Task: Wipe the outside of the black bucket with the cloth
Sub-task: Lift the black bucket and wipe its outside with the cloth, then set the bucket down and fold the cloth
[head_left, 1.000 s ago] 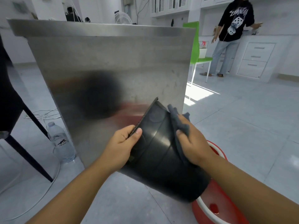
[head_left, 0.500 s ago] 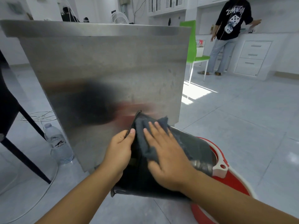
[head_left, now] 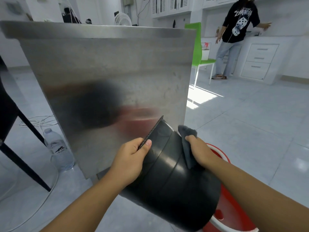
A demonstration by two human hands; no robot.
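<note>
The black bucket (head_left: 172, 186) is held tilted in the air, its rim up and away from me, its base low and toward me. My left hand (head_left: 130, 158) pinches the rim on the left side, thumb on the outer wall. A dark grey cloth (head_left: 187, 141) is pressed against the bucket's upper right side by my right hand (head_left: 200, 151), with a corner sticking up above the fingers. The bucket's inside is hidden.
A steel cabinet side (head_left: 108, 77) stands just behind the bucket. Below it on the right sits a red and white mop bucket (head_left: 222, 218). On the floor at left are a water bottle (head_left: 58, 148), a black chair leg (head_left: 26, 131) and white cables. A person (head_left: 237, 36) stands by a green chair (head_left: 199, 52) far right.
The bucket has swung from lying flat back up to a steep tilt. My right hand slid the cloth from the top wall to the upper right side.
</note>
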